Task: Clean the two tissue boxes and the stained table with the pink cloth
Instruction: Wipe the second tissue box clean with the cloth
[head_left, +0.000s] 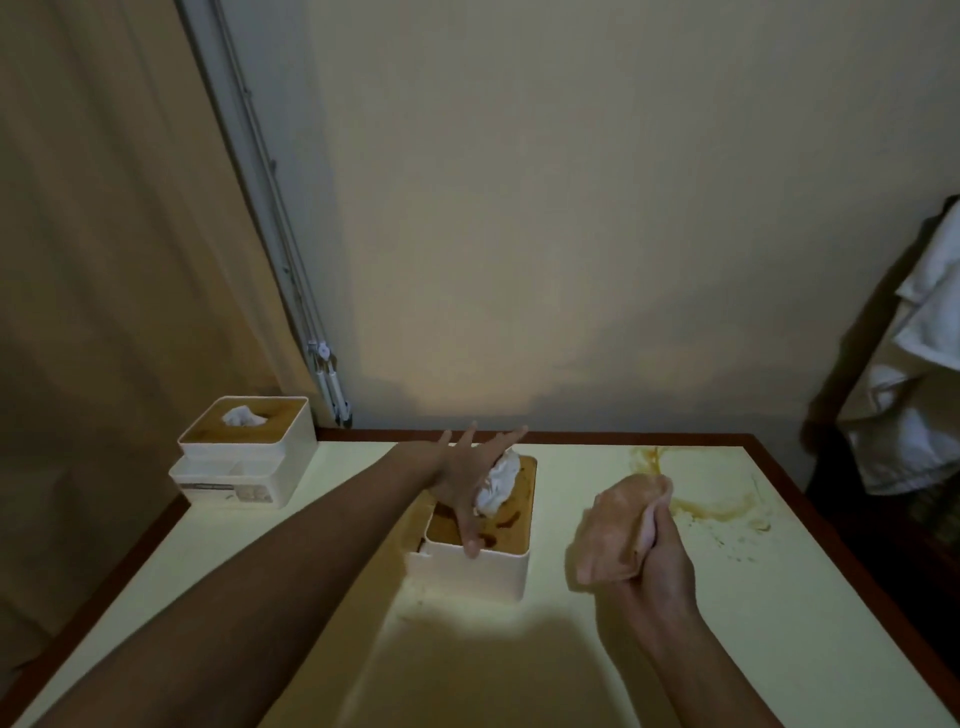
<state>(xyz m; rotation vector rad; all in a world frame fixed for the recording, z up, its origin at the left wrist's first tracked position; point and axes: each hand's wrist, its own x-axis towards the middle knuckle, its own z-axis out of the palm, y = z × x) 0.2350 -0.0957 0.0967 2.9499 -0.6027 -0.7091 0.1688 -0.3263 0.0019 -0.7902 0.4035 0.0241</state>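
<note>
Holding the pink cloth bunched in your right hand, you had its fingers curled round the folds, just right of the near tissue box and above the table. The cloth looked soft and light, so it would likely crumple rather than slip; a full grip on the bunch suited it.

Your left hand lay over the box top with fingers straight and spread. The thumb seemed to touch the lid near the front rim, though the dim light made this hard to confirm.

The box looked like light, stiff plastic, with dark stains on its brown lid and a loose tissue standing up. It would probably slide if you wiped it unbraced, so its side walls were the place to steady it.

The second tissue box stood at the far left corner, well apart. A brown stain spread on the pale, smooth tabletop beyond the cloth. A plain wall, a curtain at left and white towels at right closed the room.
</note>
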